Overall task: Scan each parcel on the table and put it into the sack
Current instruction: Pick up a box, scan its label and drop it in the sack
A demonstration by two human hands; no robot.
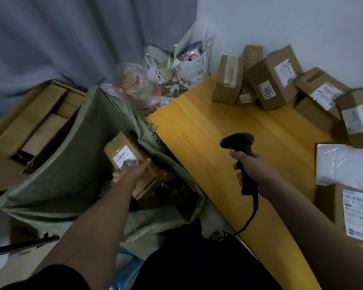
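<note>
My left hand (132, 170) grips a small brown cardboard parcel (122, 152) with a white label, held over the open mouth of the green woven sack (71, 164) left of the table. More brown boxes (153, 191) lie inside the sack below it. My right hand (254, 164) is closed around the handle of a black corded barcode scanner (239, 143), held above the yellow table (208, 132). Several labelled cardboard parcels (272, 78) are piled at the table's far right corner, and a white poly mailer (346, 164) and another labelled box (356, 214) lie at its right edge.
An open carton (29, 120) with flat boxes stands left of the sack. Plastic bags (176, 65) of clutter are heaped behind the table's far corner, against a grey curtain and white wall. A dark flat object (27, 245) lies at the lower left.
</note>
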